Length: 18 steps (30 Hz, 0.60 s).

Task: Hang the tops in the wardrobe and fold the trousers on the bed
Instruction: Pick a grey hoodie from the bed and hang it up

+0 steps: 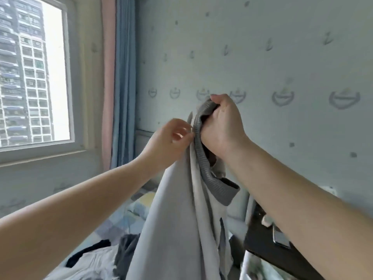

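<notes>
You face a pale patterned wall [262,57] with a window [34,73] and a blue curtain [124,77] to its left, and below it lies the bed [129,215], strewn with a white garment [88,263] and dark clothes [125,251]. Your right hand [222,124] is raised in front of the wall, fingers curled tight round the ribbed band of a grey garment [177,219]. Your left hand [169,138] pinches the cloth just beside it, and the garment hangs down over the bed.

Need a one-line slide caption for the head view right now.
Right hand grips the ribbed band of a light grey garment held up over the bed; left hand pinches its edge.
</notes>
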### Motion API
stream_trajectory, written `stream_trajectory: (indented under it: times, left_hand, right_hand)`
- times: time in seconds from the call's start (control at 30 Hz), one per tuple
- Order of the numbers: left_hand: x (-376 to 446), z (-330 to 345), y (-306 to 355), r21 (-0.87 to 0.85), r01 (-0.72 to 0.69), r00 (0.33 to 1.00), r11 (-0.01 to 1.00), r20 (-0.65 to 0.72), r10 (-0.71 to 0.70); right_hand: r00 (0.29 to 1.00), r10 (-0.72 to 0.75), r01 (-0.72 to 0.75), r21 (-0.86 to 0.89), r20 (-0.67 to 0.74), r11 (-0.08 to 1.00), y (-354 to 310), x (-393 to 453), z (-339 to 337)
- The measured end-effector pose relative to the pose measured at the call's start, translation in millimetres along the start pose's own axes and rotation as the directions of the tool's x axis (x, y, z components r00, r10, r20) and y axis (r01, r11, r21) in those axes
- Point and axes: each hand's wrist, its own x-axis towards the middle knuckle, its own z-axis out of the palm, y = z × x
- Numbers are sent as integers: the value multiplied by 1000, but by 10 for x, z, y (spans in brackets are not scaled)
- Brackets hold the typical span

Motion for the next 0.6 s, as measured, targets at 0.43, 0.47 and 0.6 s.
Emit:
stream_trajectory:
  times: [0.43, 0.47, 0.6]
  left_hand:
    - [-724, 2392, 1365, -116, 134, 887, 984, 458, -67]
    - [-794, 2588, 1427, -63, 116, 868, 991, 492, -70]
    - [-838, 3039, 1488, 150, 43, 834, 988, 538, -118]
  right_hand:
    - [696, -554, 225, -593, -457, 773, -1895, -1527, -900]
    - [653, -601, 224, -642, -460, 734, -2077, -1674, -1017]
    - [537, -795, 69, -924, -283, 376, -2584, -2206, -1565]
